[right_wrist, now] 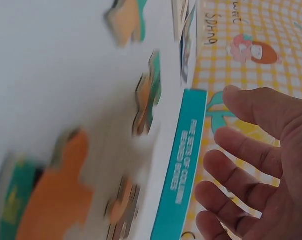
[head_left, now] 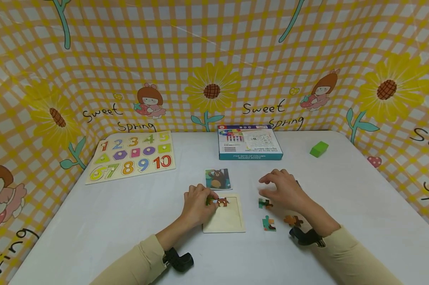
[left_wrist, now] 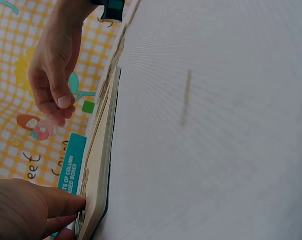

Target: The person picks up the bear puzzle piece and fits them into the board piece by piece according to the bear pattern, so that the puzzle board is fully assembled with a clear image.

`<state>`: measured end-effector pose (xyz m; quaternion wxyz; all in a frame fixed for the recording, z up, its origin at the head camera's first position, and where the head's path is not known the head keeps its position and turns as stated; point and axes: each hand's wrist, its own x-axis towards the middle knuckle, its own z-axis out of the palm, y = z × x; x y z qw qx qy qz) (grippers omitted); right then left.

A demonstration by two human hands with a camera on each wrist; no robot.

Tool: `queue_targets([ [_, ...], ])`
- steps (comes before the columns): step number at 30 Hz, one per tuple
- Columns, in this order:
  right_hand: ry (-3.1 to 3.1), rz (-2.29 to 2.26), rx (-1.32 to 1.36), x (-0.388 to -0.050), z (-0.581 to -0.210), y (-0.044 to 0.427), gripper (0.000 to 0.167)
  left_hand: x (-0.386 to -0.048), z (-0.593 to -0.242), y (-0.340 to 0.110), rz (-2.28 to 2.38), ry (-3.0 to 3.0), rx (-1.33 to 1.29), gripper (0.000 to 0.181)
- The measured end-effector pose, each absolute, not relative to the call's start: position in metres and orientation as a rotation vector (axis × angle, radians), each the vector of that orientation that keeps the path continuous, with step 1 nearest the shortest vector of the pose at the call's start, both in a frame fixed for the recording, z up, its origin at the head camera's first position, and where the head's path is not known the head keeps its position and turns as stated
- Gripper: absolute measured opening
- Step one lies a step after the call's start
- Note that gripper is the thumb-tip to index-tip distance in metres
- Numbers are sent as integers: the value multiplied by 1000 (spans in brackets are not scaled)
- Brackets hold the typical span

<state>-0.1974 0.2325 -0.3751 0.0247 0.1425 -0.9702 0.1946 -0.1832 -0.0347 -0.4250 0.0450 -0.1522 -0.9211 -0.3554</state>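
Note:
My left hand (head_left: 199, 206) is at the upper left of a shallow wooden puzzle tray (head_left: 224, 221), thumb and fingers around a green puzzle piece (head_left: 210, 199) that they partly hide. Beside it in the tray lies a brown bear-face piece (head_left: 222, 202). Over the table to the tray's right hovers my right hand (head_left: 284, 190), fingers apart and nothing held. Below and near it are a dark green and brown piece (head_left: 265, 203), a teal piece (head_left: 269, 223) and an orange-brown piece (head_left: 293, 221). In the right wrist view, one large orange piece (right_wrist: 56, 195) is blurred.
A bear picture card (head_left: 218, 179) lies just behind the tray. Farther back stand a teal-edged flat box (head_left: 250, 143) and a green block (head_left: 319, 149). A number-and-shape board (head_left: 132, 156) lies at the back left. Patterned cloth surrounds the white table.

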Motion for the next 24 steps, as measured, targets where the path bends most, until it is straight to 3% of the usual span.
queue_targets([
  [24, -3039, 554, 283, -205, -381, 307, 36, -183, -425, -35, -1094, -2823, -452, 12],
])
